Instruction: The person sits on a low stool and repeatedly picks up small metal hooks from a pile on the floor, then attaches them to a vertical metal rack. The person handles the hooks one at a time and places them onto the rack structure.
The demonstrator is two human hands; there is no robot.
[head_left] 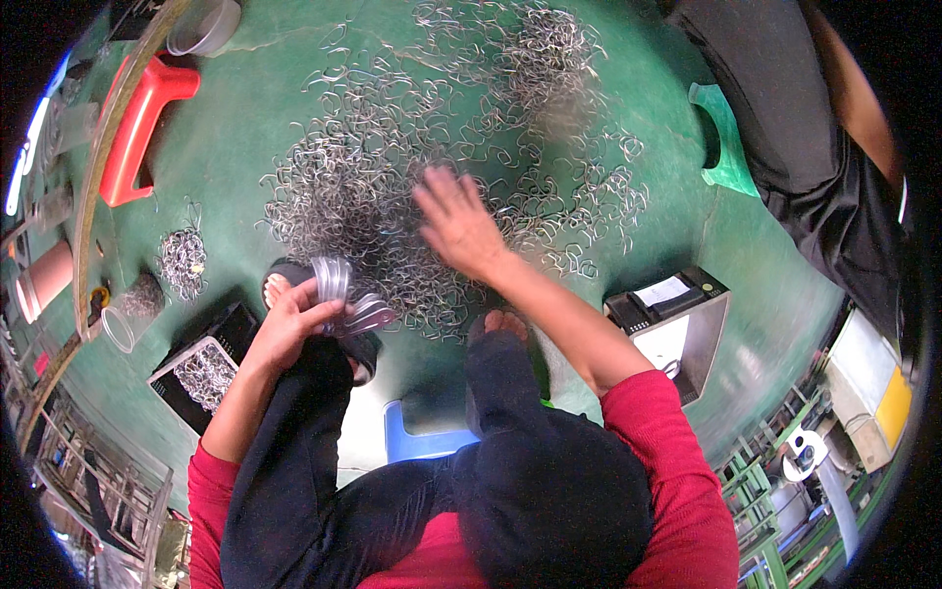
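My left hand (pixel 292 319) is closed on a bundle of curved metal wire pieces (pixel 336 282), nested side by side in a shiny row, above my left foot. Out over the floor, my right hand (pixel 461 226) has its fingers stretched and slightly apart, with the palm down over a wide heap of loose bent wire pieces (pixel 339 187). Nothing shows in it, though its underside is hidden. The loose pieces are grey, C-shaped and tangled together.
Another wire heap (pixel 549 69) lies farther off. By my left forearm stands a black box of wire pieces (pixel 204 375); a clear tub (pixel 132 312) lies nearby. A dark-sided box (pixel 672 329) is at my right. Red (pixel 142 128) and green (pixel 724 142) stools stand beyond; another person (pixel 785 118) is at right.
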